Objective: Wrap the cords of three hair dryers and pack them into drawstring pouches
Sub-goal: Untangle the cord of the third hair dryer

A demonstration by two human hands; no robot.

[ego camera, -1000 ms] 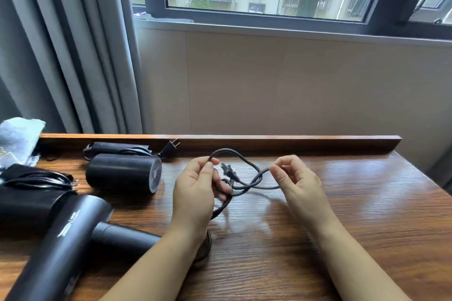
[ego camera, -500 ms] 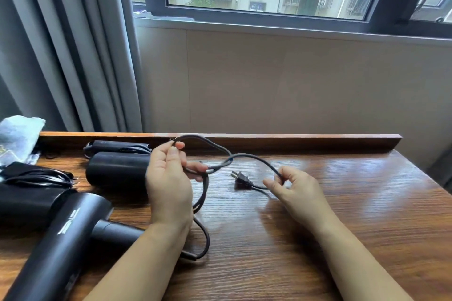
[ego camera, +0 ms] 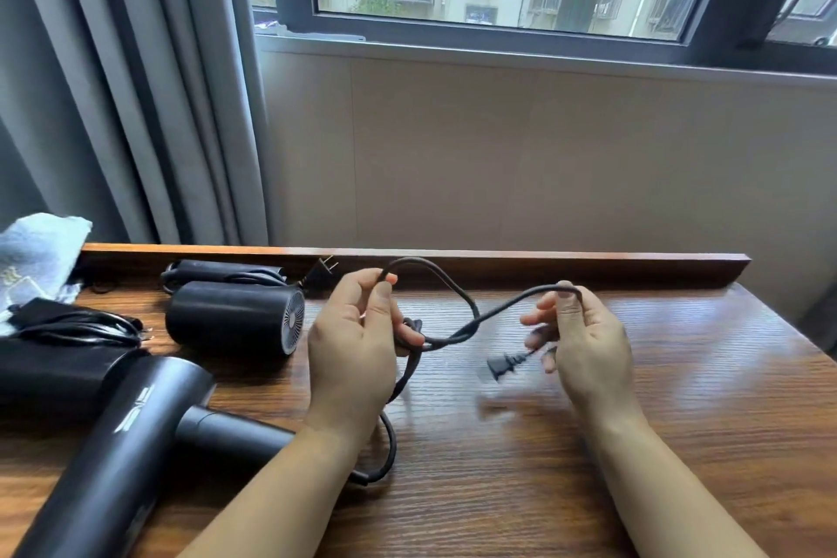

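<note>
Two hands loop a dryer cord above the counter

Three black hair dryers sit on the left part of the wooden counter (ego camera: pixel 589 489). At the far left edge a pale crumpled pouch (ego camera: pixel 40 249) lies against the grey curtain (ego camera: pixel 136 82). Just near of it a black drawstring pouch (ego camera: pixel 50 372) lies with a coiled cord (ego camera: pixel 86 326) on top. Nearest the viewer, a large hair dryer (ego camera: pixel 122 444) lies on its side, its handle pointing right toward the left forearm. Farther back, a short cylindrical hair dryer (ego camera: pixel 231 317) rests with its grille facing right, and behind it, against the raised back ledge (ego camera: pixel 589 263), lies a folded dryer handle with wrapped cord (ego camera: pixel 226 272), whose two-prong plug (ego camera: pixel 321 270) points up and right.

Right of these, the left hand (ego camera: pixel 353 353) is held above the counter, thumb and forefinger pinching the top of a loop of the black cord (ego camera: pixel 453 299), the lower fingers curled round more of it. From under that hand the cord drops and curves back to the large dryer's handle. The cord crosses itself between the hands and rises to the right hand (ego camera: pixel 584 344), whose thumb and fingers are closed on it. Below that hand the cord's end plug (ego camera: pixel 502 365) hangs blurred, clear of the wood.

Beyond the ledge stand a beige wall panel and a dark-framed window (ego camera: pixel 498 27).
</note>
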